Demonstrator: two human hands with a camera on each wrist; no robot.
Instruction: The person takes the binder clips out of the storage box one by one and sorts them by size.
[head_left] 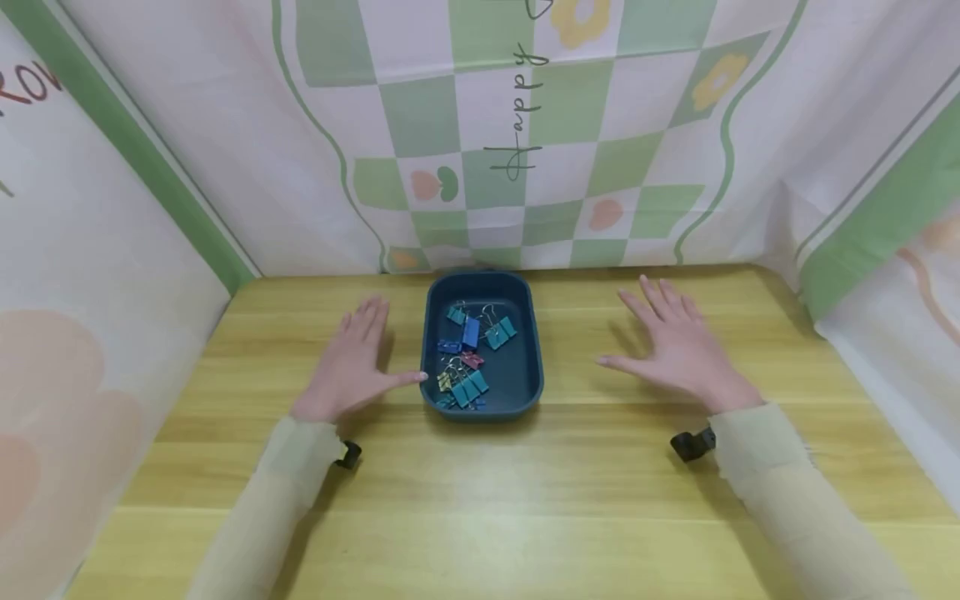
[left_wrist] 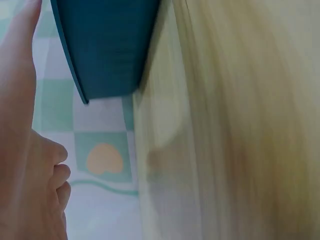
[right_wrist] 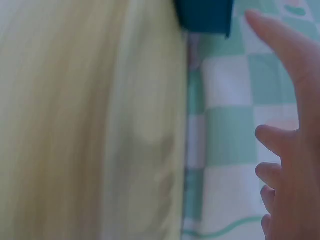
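Wooden table (head_left: 480, 500), checked cloth (head_left: 525, 125) behind. Tray (head_left: 525, 333) at frame centre holds clips (head_left: 468, 375). Left hand (head_left: 352, 362) flat, fingers spread, thumb near tray; right hand (head_left: 675, 350) flat, apart, holding nothing.

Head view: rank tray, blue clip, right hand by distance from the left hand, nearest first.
1. Tray: just right of the left hand, its near-left rim by the thumb tip; contact unclear.
2. Blue clip: inside the tray, toward the back, left of middle.
3. Right hand: flat on the table, beyond the tray's far side.
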